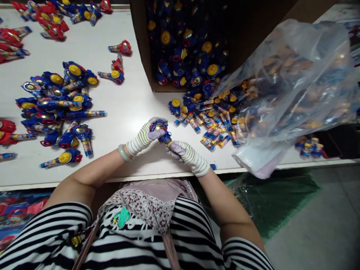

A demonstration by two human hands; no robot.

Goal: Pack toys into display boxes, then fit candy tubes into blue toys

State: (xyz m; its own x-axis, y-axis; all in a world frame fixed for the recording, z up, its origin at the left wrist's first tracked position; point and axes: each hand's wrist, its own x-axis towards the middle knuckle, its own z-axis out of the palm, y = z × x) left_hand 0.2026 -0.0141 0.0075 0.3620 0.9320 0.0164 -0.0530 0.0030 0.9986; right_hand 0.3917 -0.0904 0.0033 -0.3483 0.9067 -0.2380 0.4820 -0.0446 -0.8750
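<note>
Well, fingers (158, 134) (striped knit) hold a rounded toy (161, 125).

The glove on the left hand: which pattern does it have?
Stripes: the glove is whitish with yellow and greyish bands, in the head view.

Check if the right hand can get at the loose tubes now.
Likely yes: the right hand holds the blue toy, but only tabletop lies between it and the loose tubes.

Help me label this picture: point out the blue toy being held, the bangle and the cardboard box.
Blue toy (165, 138), head view: blue lower body.
Bangle (123, 153), head view: middle of band.
Cardboard box (144, 43), head view: left wall.
</note>
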